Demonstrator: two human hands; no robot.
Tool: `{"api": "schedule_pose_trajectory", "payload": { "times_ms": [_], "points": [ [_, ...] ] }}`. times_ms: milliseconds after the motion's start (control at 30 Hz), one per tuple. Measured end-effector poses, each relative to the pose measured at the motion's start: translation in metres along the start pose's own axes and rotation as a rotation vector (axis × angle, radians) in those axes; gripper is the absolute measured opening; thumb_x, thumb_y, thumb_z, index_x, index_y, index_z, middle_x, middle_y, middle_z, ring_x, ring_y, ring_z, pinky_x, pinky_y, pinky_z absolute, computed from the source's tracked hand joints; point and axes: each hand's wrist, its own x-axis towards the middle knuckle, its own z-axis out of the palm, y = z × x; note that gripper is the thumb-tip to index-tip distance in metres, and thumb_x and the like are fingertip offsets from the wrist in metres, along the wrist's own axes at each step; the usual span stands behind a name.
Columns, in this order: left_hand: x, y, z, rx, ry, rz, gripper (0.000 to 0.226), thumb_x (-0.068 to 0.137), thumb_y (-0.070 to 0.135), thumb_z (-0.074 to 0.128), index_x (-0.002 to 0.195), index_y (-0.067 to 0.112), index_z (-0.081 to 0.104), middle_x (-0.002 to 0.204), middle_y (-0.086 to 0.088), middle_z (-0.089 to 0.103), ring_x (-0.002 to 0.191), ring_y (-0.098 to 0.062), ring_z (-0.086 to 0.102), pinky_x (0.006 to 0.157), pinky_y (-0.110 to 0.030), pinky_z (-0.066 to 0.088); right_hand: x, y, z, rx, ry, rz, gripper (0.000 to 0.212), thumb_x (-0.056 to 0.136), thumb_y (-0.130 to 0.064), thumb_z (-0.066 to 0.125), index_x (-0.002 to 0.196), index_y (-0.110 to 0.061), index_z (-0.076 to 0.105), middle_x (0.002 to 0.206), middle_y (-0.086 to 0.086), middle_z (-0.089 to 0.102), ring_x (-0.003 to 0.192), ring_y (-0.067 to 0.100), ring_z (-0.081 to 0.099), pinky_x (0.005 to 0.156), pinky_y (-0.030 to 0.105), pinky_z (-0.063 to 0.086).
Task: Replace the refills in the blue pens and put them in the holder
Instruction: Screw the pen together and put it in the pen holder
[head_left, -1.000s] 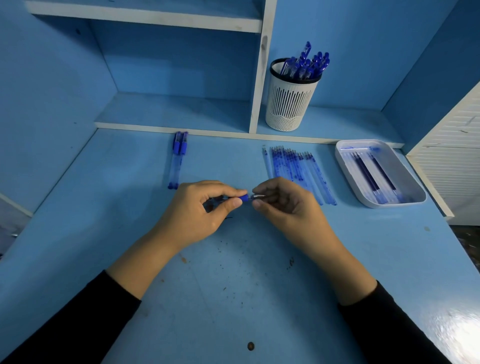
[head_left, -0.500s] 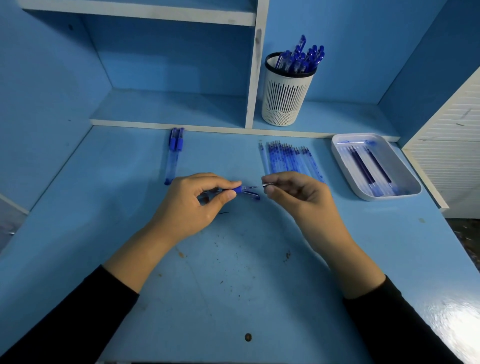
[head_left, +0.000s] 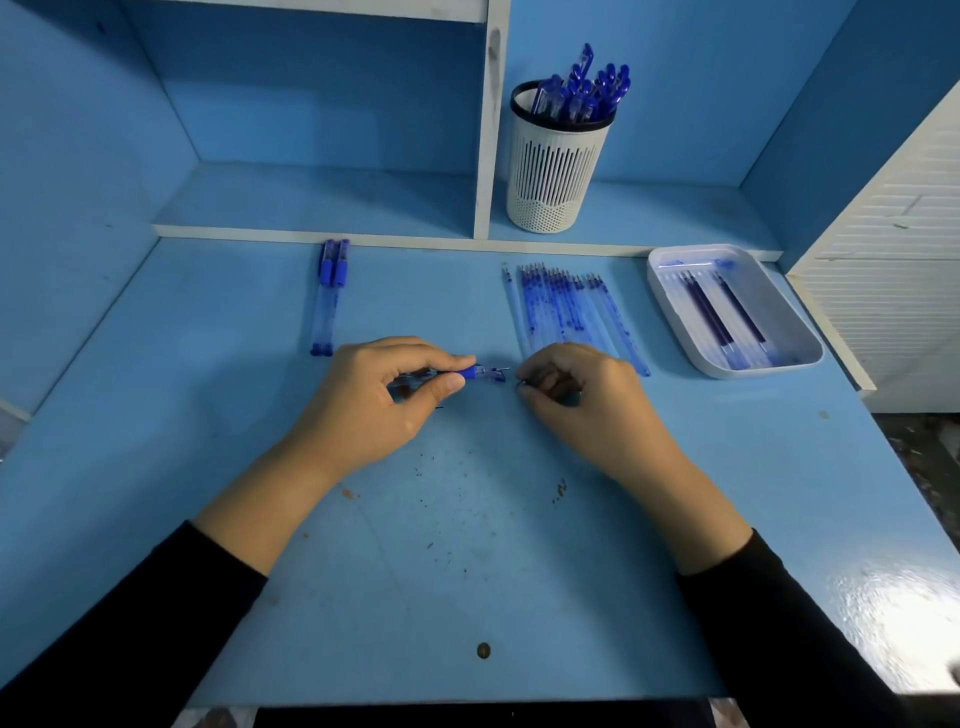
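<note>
My left hand (head_left: 379, 400) grips a blue pen (head_left: 480, 372) over the middle of the desk, its clear front end and refill tip pointing right. A short gap away, my right hand (head_left: 576, 395) has its fingers curled round a small dark part, mostly hidden. Two capped blue pens (head_left: 329, 296) lie side by side at the back left. A row of several used refills (head_left: 566, 306) lies behind my right hand. The white slotted holder (head_left: 553, 171) stands on the shelf with several blue pens in it.
A white tray (head_left: 675, 312) at the back right holds a few dark-filled refills. A white slatted panel (head_left: 904, 260) bounds the desk on the right. Shelf uprights and blue walls close in the back and the left. Small dark specks dot the desk near me.
My right hand has pulled away from the pen's tip, leaving a gap, and has curled in. The left hand keeps its grip on the pen. The view has shifted slightly.
</note>
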Motion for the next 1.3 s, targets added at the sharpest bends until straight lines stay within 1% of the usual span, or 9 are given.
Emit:
{"api": "schedule_pose_trajectory", "payload": {
  "times_ms": [300,400,567,733,800,900,1033,1200,1300],
  "points": [
    [-0.001,-0.001,0.000,-0.004,-0.008,0.001,0.016,0.088,0.018,0.071,0.103,0.020,0.076,0.092,0.010,0.072,0.084,-0.010,0.068,0.074,-0.024,0.055,0.000,0.003,-0.001,0.015,-0.009,-0.010,0.014,0.081,-0.002,0.070,0.092,-0.011,0.070,0.082,0.001,0.064,0.074,0.009,0.059,0.072,0.012,0.048],
    [-0.001,0.001,0.000,-0.015,-0.011,-0.004,0.015,0.088,0.022,0.070,0.102,0.023,0.075,0.090,0.011,0.072,0.082,-0.010,0.067,0.074,-0.023,0.054,0.000,0.004,-0.003,0.128,0.024,0.009,0.016,0.081,-0.005,0.073,0.094,-0.013,0.070,0.084,-0.002,0.066,0.074,0.007,0.061,0.076,0.017,0.050],
    [-0.001,0.003,0.002,-0.005,-0.004,0.014,0.015,0.087,0.022,0.072,0.101,0.017,0.076,0.089,0.012,0.071,0.080,-0.007,0.067,0.075,-0.027,0.056,-0.002,-0.007,0.004,0.371,0.000,-0.006,0.020,0.082,-0.008,0.075,0.100,-0.012,0.070,0.091,0.003,0.071,0.082,0.012,0.066,0.081,0.019,0.051],
    [-0.001,0.001,0.003,0.033,0.012,0.026,0.016,0.086,0.019,0.071,0.100,0.013,0.077,0.089,0.006,0.072,0.080,-0.011,0.067,0.072,-0.034,0.056,0.002,-0.010,0.003,0.364,0.012,0.028,0.005,0.085,-0.006,0.071,0.084,-0.010,0.070,0.073,-0.003,0.069,0.065,0.004,0.061,0.064,0.012,0.043],
    [0.000,0.000,0.001,0.040,0.057,0.036,0.014,0.087,0.014,0.072,0.100,0.013,0.077,0.092,0.011,0.072,0.080,-0.007,0.066,0.071,-0.032,0.055,0.005,-0.008,-0.005,0.442,0.068,0.057,0.005,0.086,-0.002,0.068,0.085,-0.007,0.067,0.071,0.001,0.068,0.061,0.005,0.060,0.062,0.015,0.045],
    [0.000,-0.001,0.001,0.098,0.143,0.061,0.015,0.088,0.012,0.072,0.102,0.014,0.076,0.087,0.007,0.071,0.072,-0.012,0.062,0.061,-0.037,0.050,0.007,-0.005,-0.013,0.643,0.212,0.081,0.011,0.090,0.003,0.062,0.087,-0.008,0.062,0.076,0.007,0.070,0.070,0.017,0.067,0.072,0.027,0.054],
    [0.000,0.001,0.009,0.108,0.218,0.073,0.015,0.088,0.011,0.072,0.102,0.012,0.076,0.086,0.004,0.071,0.070,-0.012,0.059,0.057,-0.039,0.047,0.010,-0.008,-0.012,0.786,0.415,0.057,0.014,0.090,0.004,0.060,0.091,-0.010,0.062,0.076,0.006,0.068,0.076,0.022,0.064,0.082,0.035,0.053],
    [0.000,0.011,0.018,0.066,0.258,0.059,0.017,0.089,0.013,0.069,0.104,0.011,0.076,0.090,0.000,0.073,0.070,-0.011,0.060,0.059,-0.033,0.047,0.012,-0.020,0.000,0.858,0.588,0.065,0.022,0.086,0.006,0.065,0.086,-0.015,0.072,0.080,0.004,0.068,0.078,0.018,0.057,0.075,0.025,0.049],
    [-0.001,0.012,0.018,0.047,0.266,0.049,0.018,0.089,0.013,0.068,0.106,0.010,0.075,0.092,0.000,0.073,0.073,-0.014,0.062,0.063,-0.027,0.050,0.018,-0.026,0.005,0.910,0.607,0.113,0.021,0.086,0.005,0.065,0.089,-0.013,0.074,0.083,0.005,0.070,0.080,0.016,0.061,0.080,0.026,0.052]
  ]
}}
